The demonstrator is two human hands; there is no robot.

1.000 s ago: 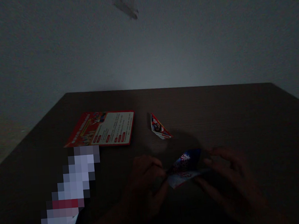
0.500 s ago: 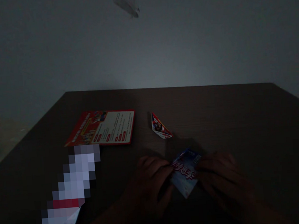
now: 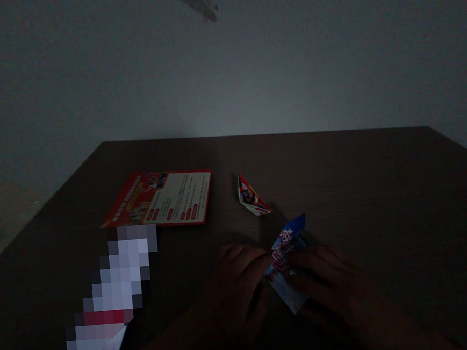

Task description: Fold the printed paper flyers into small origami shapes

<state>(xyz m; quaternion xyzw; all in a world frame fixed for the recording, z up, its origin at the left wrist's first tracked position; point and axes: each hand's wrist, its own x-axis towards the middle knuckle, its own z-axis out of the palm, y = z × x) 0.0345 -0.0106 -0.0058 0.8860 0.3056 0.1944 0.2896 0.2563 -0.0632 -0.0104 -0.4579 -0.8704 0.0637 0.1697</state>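
Between my hands is a blue piece of folded paper (image 3: 282, 254) printed with white and red characters. Its upper flap stands raised, and its lower pale corner points toward me. My left hand (image 3: 240, 282) pinches the paper's left edge between thumb and fingers. From the right, my right hand (image 3: 326, 278) has its fingers over the paper's right side; its thumb is mostly lost in the dark. Just beyond the hands stands a small folded paper boat (image 3: 253, 196), red, white and blue, touched by neither hand.
A red and white printed leaflet (image 3: 182, 198) lies at the left of the dark wooden table (image 3: 358, 176). Nearer me is a phone-like lit object (image 3: 113, 343), mostly pixelated. A pale wall (image 3: 289, 57) rises behind the table's far edge.
The blue paper's upper flap has lifted and now stands up, no longer flat. My right hand has shifted left over the paper. My left hand has stayed nearly in place.
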